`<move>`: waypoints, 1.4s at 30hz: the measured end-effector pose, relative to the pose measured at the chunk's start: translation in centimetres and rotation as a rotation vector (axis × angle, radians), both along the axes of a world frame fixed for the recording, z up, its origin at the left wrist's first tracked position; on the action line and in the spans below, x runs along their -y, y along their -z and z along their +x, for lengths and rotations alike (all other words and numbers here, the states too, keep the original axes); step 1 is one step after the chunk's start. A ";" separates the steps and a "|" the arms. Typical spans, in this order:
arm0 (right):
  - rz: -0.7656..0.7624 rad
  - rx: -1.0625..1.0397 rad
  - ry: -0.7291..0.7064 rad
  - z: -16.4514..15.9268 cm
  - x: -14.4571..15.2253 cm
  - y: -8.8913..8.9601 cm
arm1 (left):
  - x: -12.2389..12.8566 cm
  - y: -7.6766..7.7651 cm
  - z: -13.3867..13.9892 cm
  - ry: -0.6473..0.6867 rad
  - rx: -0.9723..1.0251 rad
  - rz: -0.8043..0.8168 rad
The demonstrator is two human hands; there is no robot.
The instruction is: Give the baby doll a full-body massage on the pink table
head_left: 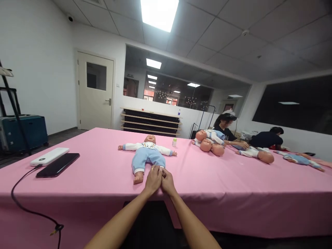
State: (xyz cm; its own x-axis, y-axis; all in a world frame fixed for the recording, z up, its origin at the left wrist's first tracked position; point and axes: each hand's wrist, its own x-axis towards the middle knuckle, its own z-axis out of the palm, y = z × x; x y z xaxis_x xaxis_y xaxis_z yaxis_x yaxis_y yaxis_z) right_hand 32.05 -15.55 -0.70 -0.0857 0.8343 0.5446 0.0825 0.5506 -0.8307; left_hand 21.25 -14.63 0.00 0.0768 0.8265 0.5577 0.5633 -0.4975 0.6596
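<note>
A baby doll (148,155) lies on its back on the pink-covered table, head away from me and arms spread. It wears a white top with an animal face and light blue trousers. My left hand (154,178) and my right hand (167,180) are together at the doll's foot on the right side of the view, fingers closed around it. That foot is hidden under my fingers; the other bare foot (138,177) shows beside my left hand. A small bottle with a green cap (174,142) stands beyond the doll's outstretched hand.
On the left lie a white power bank (49,156) and a black phone (58,165), with a cable hanging over the table edge. Several dolls (211,141) are piled to the right. Further right, a person (225,126) handles another doll (255,154); a second person (267,139) bends beyond.
</note>
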 end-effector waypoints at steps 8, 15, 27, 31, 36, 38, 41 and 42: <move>-0.164 -0.204 -0.088 0.9 -0.4 -0.2 | -1.3 1.0 -1.2 0.305 0.348 -0.265; -0.151 -0.161 -0.184 0.4 0.5 -1.2 | -2.6 0.7 -1.6 0.471 0.371 -0.339; 0.005 -0.047 0.010 0.4 -0.5 0.0 | -1.5 1.2 -1.3 0.365 0.339 -0.205; -0.026 -0.098 -0.003 0.4 -0.9 0.6 | -2.2 1.5 -1.5 0.363 0.336 -0.224; -0.052 -0.143 -0.008 0.2 -0.8 0.8 | -2.7 1.9 -1.8 0.373 0.344 -0.260; -0.065 -0.161 0.009 0.2 -0.6 0.7 | -2.5 1.9 -1.9 0.369 0.348 -0.271; -0.086 -0.160 0.022 0.5 -0.5 0.7 | -2.3 1.8 -1.9 0.379 0.343 -0.313; -0.090 -0.161 0.015 0.5 -0.5 0.8 | -2.3 1.8 -2.0 0.376 0.339 -0.320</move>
